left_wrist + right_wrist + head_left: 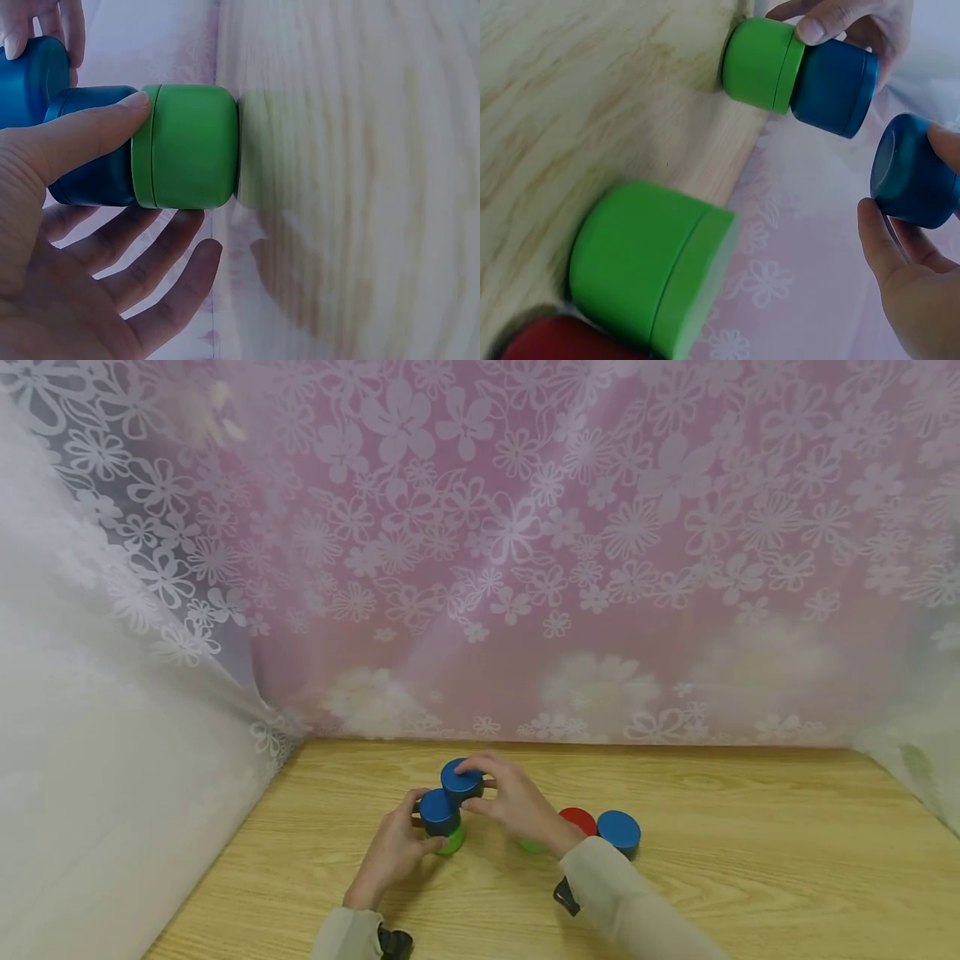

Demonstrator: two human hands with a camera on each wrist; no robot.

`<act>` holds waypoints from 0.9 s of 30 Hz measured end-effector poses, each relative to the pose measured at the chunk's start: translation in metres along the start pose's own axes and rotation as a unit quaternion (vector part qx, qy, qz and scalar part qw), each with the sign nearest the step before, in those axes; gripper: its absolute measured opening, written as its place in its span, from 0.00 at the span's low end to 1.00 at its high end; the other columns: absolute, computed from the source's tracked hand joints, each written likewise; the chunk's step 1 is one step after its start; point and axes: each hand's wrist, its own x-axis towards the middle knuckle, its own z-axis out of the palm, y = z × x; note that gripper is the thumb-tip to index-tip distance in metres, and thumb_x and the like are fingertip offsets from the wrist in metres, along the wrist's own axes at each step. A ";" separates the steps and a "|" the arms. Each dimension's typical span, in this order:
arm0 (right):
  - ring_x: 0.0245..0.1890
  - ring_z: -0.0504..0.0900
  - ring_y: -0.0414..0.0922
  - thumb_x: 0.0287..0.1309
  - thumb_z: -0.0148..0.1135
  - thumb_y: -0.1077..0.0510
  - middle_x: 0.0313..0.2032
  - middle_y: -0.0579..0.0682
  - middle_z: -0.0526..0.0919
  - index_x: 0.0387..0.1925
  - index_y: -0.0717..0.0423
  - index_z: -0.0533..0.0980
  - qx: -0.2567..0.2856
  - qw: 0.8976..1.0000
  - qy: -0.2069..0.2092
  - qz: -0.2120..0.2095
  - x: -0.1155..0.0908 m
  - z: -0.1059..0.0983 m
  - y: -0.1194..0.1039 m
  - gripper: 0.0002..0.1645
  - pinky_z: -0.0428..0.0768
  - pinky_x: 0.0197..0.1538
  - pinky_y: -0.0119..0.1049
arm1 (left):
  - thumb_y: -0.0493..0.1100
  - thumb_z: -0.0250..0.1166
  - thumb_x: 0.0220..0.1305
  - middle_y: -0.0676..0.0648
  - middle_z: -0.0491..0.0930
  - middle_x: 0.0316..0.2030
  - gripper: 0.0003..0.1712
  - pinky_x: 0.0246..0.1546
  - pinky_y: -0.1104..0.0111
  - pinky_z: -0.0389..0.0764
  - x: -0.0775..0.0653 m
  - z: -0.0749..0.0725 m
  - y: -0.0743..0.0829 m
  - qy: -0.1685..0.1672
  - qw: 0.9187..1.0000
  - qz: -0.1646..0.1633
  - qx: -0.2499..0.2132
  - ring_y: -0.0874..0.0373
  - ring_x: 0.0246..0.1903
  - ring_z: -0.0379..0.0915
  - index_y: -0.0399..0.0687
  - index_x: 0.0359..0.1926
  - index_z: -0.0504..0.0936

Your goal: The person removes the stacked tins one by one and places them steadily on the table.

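Note:
My left hand holds a two-high stack of lidded canisters on the wooden table. Its lower one is a green canister, standing upright on the tabletop, with a dark blue canister on top. In the left wrist view the thumb lies across the seam between the two, and the fingers curve along the opposite side. My right hand grips another blue canister by its sides, raised off the table. In the right wrist view a gap shows between this canister and the stack's top.
Right of the stack stand a green canister, a red canister and a third blue canister, close together. My right forearm partly covers them in the head view. Flowered curtains hang behind the wooden table and along its sides.

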 end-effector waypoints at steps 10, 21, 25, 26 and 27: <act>0.58 0.78 0.60 0.57 0.72 0.70 0.56 0.59 0.76 0.56 0.61 0.78 -0.027 1.000 0.000 -0.011 -0.007 -0.015 0.004 0.24 0.81 0.57 0.49 | 0.32 0.79 0.53 0.30 0.77 0.54 0.41 0.44 0.50 0.84 -0.001 0.000 0.001 -0.001 1.000 0.005 -0.007 0.38 0.46 0.81 0.33 0.65 0.69; 0.58 0.77 0.59 0.58 0.71 0.71 0.57 0.58 0.75 0.56 0.60 0.78 -0.038 0.999 0.003 0.002 -0.017 -0.032 0.007 0.24 0.79 0.58 0.52 | 0.34 0.79 0.53 0.32 0.78 0.54 0.40 0.45 0.49 0.83 0.000 0.000 0.002 0.005 1.000 0.005 0.000 0.39 0.46 0.81 0.33 0.64 0.70; 0.58 0.77 0.59 0.58 0.71 0.70 0.57 0.58 0.75 0.56 0.60 0.78 -0.037 0.999 0.004 0.004 -0.021 -0.038 0.010 0.24 0.79 0.59 0.53 | 0.34 0.79 0.53 0.33 0.78 0.53 0.40 0.46 0.49 0.83 0.000 0.000 0.002 0.004 1.000 -0.002 -0.006 0.39 0.46 0.81 0.34 0.64 0.70; 0.58 0.77 0.59 0.58 0.71 0.70 0.57 0.58 0.75 0.56 0.60 0.78 -0.035 0.999 0.004 0.003 -0.022 -0.040 0.011 0.24 0.79 0.58 0.53 | 0.34 0.79 0.53 0.33 0.78 0.53 0.40 0.46 0.50 0.83 -0.001 0.000 0.002 0.003 1.000 -0.003 -0.008 0.39 0.46 0.81 0.34 0.64 0.70; 0.59 0.77 0.59 0.58 0.71 0.70 0.57 0.58 0.75 0.56 0.60 0.78 -0.034 0.999 0.004 0.004 -0.023 -0.042 0.012 0.24 0.79 0.59 0.53 | 0.34 0.79 0.53 0.33 0.78 0.53 0.40 0.45 0.50 0.83 -0.001 0.000 0.002 0.002 1.000 -0.003 -0.010 0.39 0.46 0.81 0.34 0.64 0.70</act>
